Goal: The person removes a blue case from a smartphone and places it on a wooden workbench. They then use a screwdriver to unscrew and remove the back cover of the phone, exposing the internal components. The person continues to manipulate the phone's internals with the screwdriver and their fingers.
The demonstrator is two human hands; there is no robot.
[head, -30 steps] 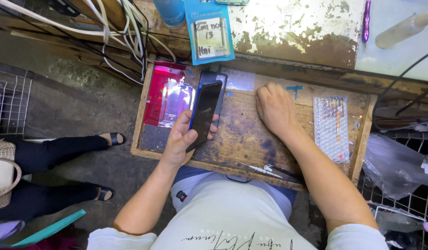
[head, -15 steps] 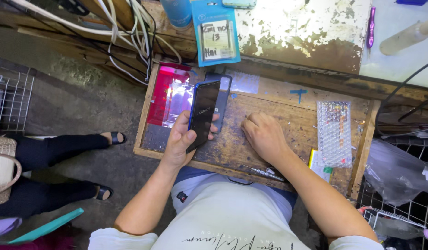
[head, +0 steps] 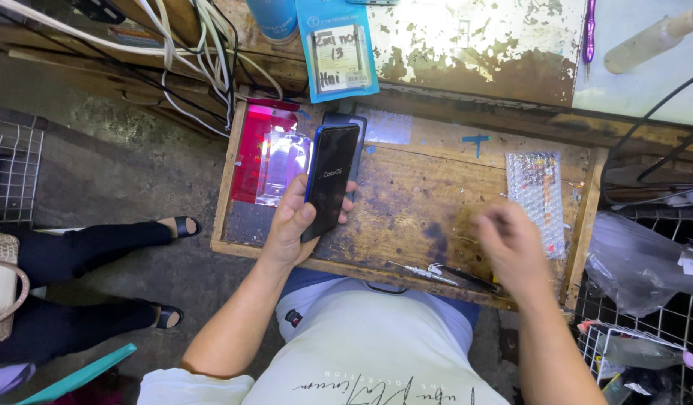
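The left hand (head: 294, 221) still grips the phone (head: 331, 180) over the left part of the tray (head: 406, 202). The right hand (head: 511, 247) has left the tray's middle and now hovers near its right edge, blurred; whether it pinches something, I cannot tell.

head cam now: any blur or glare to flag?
Head view: right hand is motion-blurred, fingers smeared; left hand and the dark phone it grips are sharp. Strong glare washes out the peeling benchtop. Wide-angle lens bows the edges.
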